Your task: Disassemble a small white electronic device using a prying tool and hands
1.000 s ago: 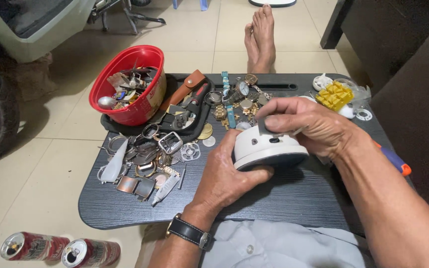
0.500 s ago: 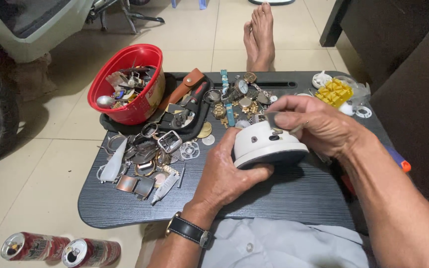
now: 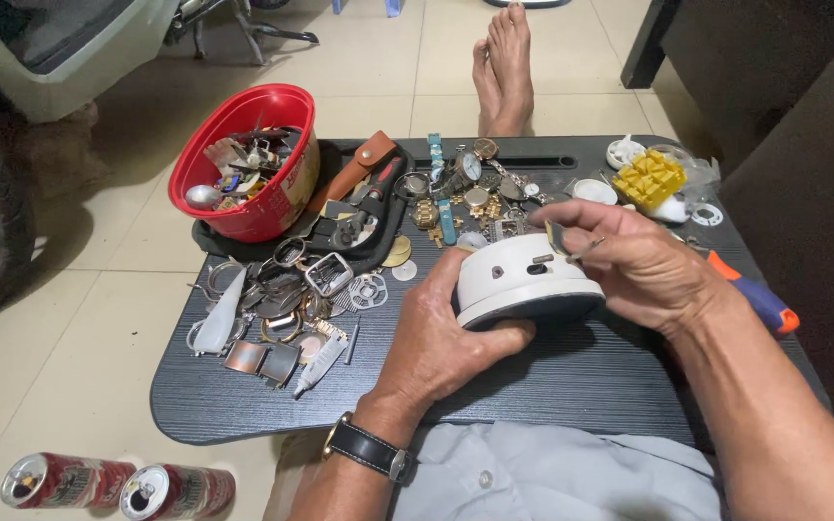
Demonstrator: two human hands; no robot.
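You hold the round white clock case [image 3: 525, 282] with its back side turned up to you, above the near middle of the dark lap table [image 3: 243, 410], so that the small holes in the back are easy to see and to reach. Your left hand [image 3: 441, 338] is closed around its lower left edge: the thumb lies under the dark rim and the fingers go behind, so the case seems steady and a little tilted toward your right hand [image 3: 644, 265]. That hand is closed in a pinch on a thin small metal tool [image 3: 571, 249], and the tip is at the top of the case, near one of the holes; I cannot tell if it touches.

Your left wrist, with the black wristwatch [image 3: 369, 451], rests low over your lap and the forearm comes up from below. Your right forearm comes in from the right side, with the wrist bent down over the case.

The loose parts stay apart from the work: the red bowl [image 3: 243, 159] of pieces at the far left, the watches [image 3: 456, 183] behind the case, the yellow block [image 3: 651, 179] at the far right
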